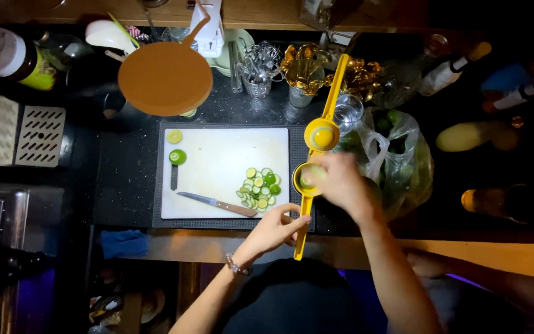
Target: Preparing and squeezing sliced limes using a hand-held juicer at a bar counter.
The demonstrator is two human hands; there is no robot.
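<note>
Dark counter (125, 179), white cutting board (217, 154), knife (217, 203), lime slices (259, 187), plastic bag (397, 161)

White cutting board (217, 161) on a dark mat (157, 179), carrying a wood-handled knife (217, 203), a heap of lime slices (259, 187), a lime half (178, 156) and a paler lime end (175, 136). Behind it a round brown board (165, 78), a glass of metal tools (258, 74), gold foil wraps (307, 67). At right a plastic bag of limes (397, 158), an empty glass (348, 111), bottles (452, 71). At far left a metal grater (16, 130), a white-lidded jar (10, 57). Below, a blue cloth (123, 243).
</note>
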